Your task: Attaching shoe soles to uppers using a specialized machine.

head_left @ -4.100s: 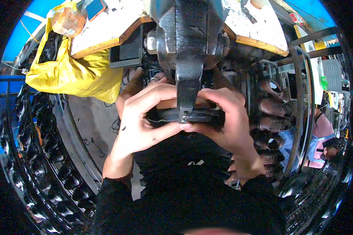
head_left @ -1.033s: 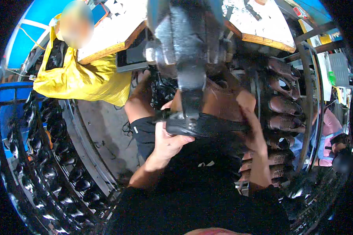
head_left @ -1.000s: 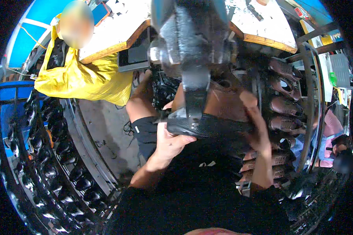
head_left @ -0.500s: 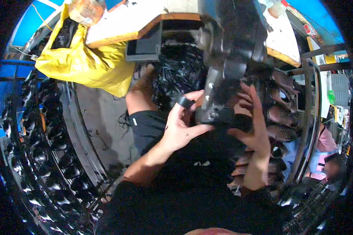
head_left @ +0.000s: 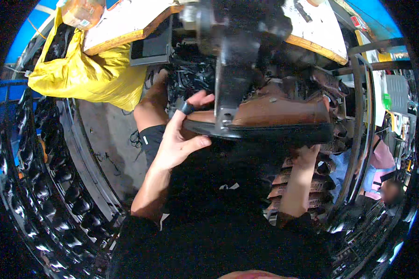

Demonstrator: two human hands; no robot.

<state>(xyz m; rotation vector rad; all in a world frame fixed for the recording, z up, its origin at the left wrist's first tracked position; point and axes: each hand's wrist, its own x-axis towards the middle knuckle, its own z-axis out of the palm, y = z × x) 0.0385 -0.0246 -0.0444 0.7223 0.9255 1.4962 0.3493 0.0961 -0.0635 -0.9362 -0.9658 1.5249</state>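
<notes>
A brown leather shoe (head_left: pixel 288 111) with a thick black sole (head_left: pixel 284 133) lies sideways before me, its toe to the left and its heel to the right. The dark metal arm of a machine (head_left: pixel 228 79) comes down in front of the shoe's forepart, its tip at the sole's edge. My left hand (head_left: pixel 174 142) is closed round the toe, thumb below and fingers above, with a black band (head_left: pixel 186 108) on one finger. Under the heel, my right hand (head_left: pixel 306 154) supports the shoe; most of its fingers are hidden behind the sole.
White worktops (head_left: pixel 125 23) with wooden edges flank the machine. A yellow bag (head_left: pixel 88 76) hangs at left. Racks of black shoes (head_left: pixel 46 186) stand along the left; brown shoes (head_left: pixel 277 190) are stacked at right. Another person (head_left: pixel 381 158) is beyond the right rack.
The shoe, mostly hidden behind the machine arm before, now shows side-on. My right hand, earlier raised with fingers apart, has come to its heel. The view has shifted slightly.
</notes>
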